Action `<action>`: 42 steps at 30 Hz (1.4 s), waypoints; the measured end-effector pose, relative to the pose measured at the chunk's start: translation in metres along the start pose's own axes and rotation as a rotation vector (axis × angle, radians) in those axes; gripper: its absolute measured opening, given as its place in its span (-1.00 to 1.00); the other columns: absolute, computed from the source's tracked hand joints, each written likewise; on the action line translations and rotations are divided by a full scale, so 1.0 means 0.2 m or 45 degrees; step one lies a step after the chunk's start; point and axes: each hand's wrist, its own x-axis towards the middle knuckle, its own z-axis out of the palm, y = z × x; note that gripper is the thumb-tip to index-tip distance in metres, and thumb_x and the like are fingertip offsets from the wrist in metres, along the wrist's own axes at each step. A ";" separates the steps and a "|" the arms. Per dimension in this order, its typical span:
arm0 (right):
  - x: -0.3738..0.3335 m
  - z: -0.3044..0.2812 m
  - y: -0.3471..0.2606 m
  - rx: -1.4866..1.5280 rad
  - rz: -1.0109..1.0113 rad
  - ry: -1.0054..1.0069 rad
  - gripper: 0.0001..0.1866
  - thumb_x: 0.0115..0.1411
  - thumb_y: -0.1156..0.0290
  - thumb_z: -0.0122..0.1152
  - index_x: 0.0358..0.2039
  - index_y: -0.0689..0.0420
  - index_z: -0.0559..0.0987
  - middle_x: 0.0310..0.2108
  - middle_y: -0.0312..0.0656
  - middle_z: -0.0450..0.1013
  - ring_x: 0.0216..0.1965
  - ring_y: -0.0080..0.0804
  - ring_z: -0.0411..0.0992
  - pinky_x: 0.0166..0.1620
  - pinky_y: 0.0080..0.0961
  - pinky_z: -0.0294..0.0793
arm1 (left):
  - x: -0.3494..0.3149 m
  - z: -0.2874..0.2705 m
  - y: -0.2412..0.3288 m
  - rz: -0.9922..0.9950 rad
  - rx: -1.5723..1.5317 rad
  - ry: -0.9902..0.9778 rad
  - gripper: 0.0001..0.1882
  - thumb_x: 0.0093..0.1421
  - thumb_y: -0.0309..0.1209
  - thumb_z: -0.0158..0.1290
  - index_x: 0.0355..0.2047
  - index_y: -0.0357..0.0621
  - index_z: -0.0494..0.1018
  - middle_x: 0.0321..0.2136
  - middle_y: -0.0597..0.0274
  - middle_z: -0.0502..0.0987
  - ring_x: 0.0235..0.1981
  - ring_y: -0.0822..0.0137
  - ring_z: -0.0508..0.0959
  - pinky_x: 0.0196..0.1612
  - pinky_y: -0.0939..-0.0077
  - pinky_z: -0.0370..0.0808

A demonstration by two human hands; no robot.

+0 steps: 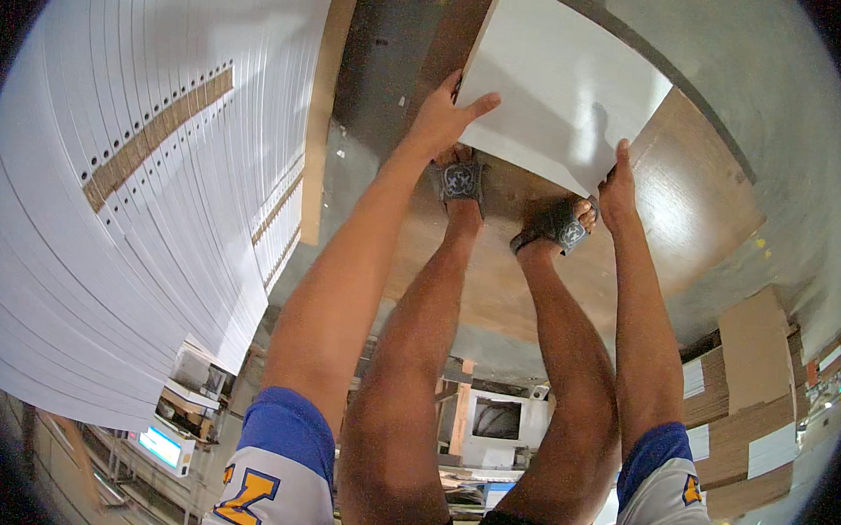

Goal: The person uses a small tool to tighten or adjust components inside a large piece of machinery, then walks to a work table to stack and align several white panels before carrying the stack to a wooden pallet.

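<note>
A glossy white rectangular panel (pixel 562 79) is at the top middle, above a brown wooden board (pixel 699 198) on the floor. My left hand (pixel 448 120) grips the panel's left edge near its near corner. Its thumb points across the white face, and its other fingers are mostly hidden behind the edge. My right hand (pixel 619 190) holds the near right corner, thumb up along the edge and fingers partly hidden below. Whether the panel's far side touches the board, I cannot tell.
A tall stack of white panels (pixel 136 197) with rows of drilled holes fills the left side. My sandalled feet (pixel 557 228) stand on the brown board. Stacked brown boards and cardboard (pixel 757 350) are at the right. A lit screen (pixel 161 446) shows at lower left.
</note>
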 end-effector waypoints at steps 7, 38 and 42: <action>0.16 0.02 -0.10 0.569 0.060 0.035 0.19 0.19 -0.61 -0.22 0.45 0.23 0.12 0.36 0.07 0.21 0.35 -0.01 0.19 0.38 -0.11 0.18 | 0.18 -0.05 0.19 -0.197 -0.426 -0.232 0.08 0.25 0.52 -0.33 0.49 -0.08 0.03 0.45 0.00 0.13 0.46 0.09 0.09 0.46 0.16 -0.01; 0.25 0.16 -0.20 0.303 0.163 -0.023 0.14 0.24 -0.60 -0.46 0.50 0.13 0.05 0.52 -0.07 -0.03 0.52 -0.14 -0.12 0.50 -0.07 -0.24 | 0.35 -0.14 0.31 -0.304 -0.535 -0.076 0.17 0.14 0.62 -0.39 0.47 -0.04 0.08 0.35 -0.02 0.29 0.33 -0.01 0.33 0.31 -0.03 0.32; 0.19 0.17 -0.27 0.221 0.107 -0.087 0.16 0.20 -0.64 -0.50 0.51 0.06 0.03 0.53 -0.11 -0.07 0.52 -0.13 -0.12 0.50 -0.06 -0.25 | 0.38 -0.18 0.25 -0.302 -0.509 -0.039 0.15 0.15 0.61 -0.39 0.46 -0.02 0.10 0.36 0.04 0.29 0.34 0.02 0.33 0.33 0.04 0.31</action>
